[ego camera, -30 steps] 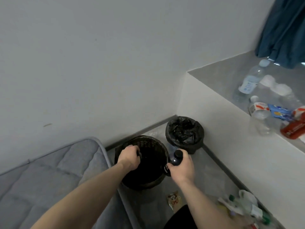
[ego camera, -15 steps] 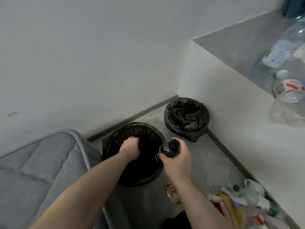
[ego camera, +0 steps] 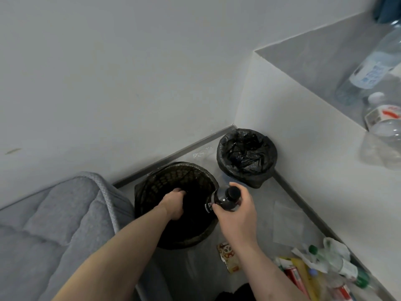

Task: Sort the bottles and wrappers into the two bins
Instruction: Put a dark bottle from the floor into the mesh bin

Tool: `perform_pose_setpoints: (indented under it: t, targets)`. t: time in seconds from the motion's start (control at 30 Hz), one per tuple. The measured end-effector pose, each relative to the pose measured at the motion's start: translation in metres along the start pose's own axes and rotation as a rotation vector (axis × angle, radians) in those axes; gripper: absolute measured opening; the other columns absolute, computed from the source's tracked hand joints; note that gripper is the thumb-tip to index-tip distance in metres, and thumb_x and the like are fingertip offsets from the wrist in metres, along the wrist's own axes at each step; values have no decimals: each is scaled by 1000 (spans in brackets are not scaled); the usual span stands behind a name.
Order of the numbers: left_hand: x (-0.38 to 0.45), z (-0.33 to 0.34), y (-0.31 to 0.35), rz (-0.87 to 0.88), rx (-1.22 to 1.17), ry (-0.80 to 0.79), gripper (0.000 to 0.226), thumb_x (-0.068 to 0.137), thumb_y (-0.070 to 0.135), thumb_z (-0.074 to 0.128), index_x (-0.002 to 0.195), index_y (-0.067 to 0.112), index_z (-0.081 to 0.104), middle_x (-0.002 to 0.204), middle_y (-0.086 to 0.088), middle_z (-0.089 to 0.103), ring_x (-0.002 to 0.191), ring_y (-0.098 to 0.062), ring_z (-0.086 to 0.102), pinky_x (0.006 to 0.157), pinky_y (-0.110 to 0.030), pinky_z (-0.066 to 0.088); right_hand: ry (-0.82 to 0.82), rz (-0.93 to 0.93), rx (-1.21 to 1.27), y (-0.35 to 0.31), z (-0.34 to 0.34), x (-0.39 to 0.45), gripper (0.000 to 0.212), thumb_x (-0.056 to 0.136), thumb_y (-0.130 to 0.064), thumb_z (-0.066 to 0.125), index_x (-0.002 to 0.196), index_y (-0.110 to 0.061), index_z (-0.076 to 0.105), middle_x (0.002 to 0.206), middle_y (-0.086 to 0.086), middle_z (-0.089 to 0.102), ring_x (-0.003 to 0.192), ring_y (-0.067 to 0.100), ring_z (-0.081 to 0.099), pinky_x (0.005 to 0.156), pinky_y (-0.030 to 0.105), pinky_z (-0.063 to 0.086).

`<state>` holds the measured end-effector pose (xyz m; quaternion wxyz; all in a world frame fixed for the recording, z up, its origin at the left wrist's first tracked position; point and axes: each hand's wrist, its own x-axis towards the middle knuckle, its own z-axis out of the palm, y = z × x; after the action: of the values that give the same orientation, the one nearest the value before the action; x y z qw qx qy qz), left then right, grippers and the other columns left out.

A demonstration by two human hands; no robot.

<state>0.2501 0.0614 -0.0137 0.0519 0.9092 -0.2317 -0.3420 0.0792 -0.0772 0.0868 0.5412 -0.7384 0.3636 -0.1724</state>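
**Inspector:** State of the hands, relative to the woven bin (ego camera: 152,183)?

**Onlooker:** Right hand (ego camera: 236,216) sits at that bin's right rim; its grip is wrapped round the shoulder of a dark bottle (ego camera: 225,198), cap uppermost, the body hanging just over the rim. Left hand (ego camera: 173,203) is down inside the bin's mouth, fingers curled; whether they hold anything, I cannot tell; the interior is too dark.

**Inspector:** Hazards?

**Onlooker:** In my judgement, three. The bottle hangs over the rim rather than the middle; let go there, it may strike the edge and roll out onto the floor. The left hand lies in the drop path; it could be struck. The lined bin (ego camera: 247,153) stands just beyond the woven bin, close by; a mis-sort is easy.

**Inspector:** Remaining work?

**Onlooker:** Considerable; wrappers and bottles (ego camera: 314,268) lie on the floor well to the right of the woven bin, a loose wrapper (ego camera: 227,257) just below it, and clear bottles (ego camera: 373,68) on the ledge above.
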Motion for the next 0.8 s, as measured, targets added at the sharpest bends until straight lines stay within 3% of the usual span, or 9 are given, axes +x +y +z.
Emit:
perform_pose_setpoints:
  t: [0.13, 0.27, 0.37, 0.47, 0.57, 0.7, 0.8]
  targets:
    - [-38, -51, 4, 105, 15, 31, 57, 85, 21, 59, 141, 21, 53, 156, -4, 35, 137, -30, 46, 115, -35, 37, 14, 4, -29, 0, -5, -2, 63, 70, -19, 87, 122, -40, 58, 118, -15, 64, 110, 1, 62, 97, 29, 53]
    - [-111, -106, -27, 268, -14, 375, 45, 78, 33, 57, 122, 27, 64, 139, 3, 54, 124, -24, 56, 109, -35, 43, 14, -1, -79, -10, -4, -8, 64, 70, -23, 88, 123, -39, 57, 117, -15, 65, 109, 4, 63, 96, 29, 53]
    - [-154, -122, -70, 138, 109, 559, 48, 80, 50, 54, 123, 30, 62, 138, 3, 55, 123, -27, 56, 108, -41, 42, -11, -5, -125, -17, 0, -14, 63, 70, -25, 88, 122, -40, 56, 116, -16, 65, 107, 4, 63, 95, 29, 52]
    - [-172, -112, -98, -2, 138, 649, 58, 82, 60, 41, 125, 29, 62, 141, -1, 55, 135, -27, 46, 118, -45, 28, -64, -37, -217, -21, 5, -19, 60, 69, -26, 87, 117, -41, 54, 110, -17, 65, 102, 5, 64, 90, 29, 52]
    - [-174, -98, -101, -5, 73, 718, 50, 84, 58, 41, 119, 33, 67, 140, 6, 58, 144, -22, 36, 123, -45, 18, -160, -52, -330, -26, 14, -18, 54, 70, -27, 85, 109, -41, 50, 101, -17, 65, 95, 6, 64, 77, 26, 51]
    - [-169, -98, -102, 1, -12, 772, 43, 80, 54, 45, 104, 33, 74, 134, 12, 62, 142, -18, 39, 123, -42, 19, -263, -62, -486, -29, 36, -10, 47, 77, -34, 80, 102, -38, 41, 95, -14, 62, 86, 12, 61, 67, 31, 49]
    - [-167, -97, -104, 5, -43, 771, 37, 78, 49, 49, 99, 32, 75, 133, 14, 62, 141, -16, 39, 124, -40, 17, -323, -68, -611, -22, 56, -1, 50, 80, -36, 79, 103, -35, 35, 95, -10, 60, 83, 14, 58, 58, 25, 40]
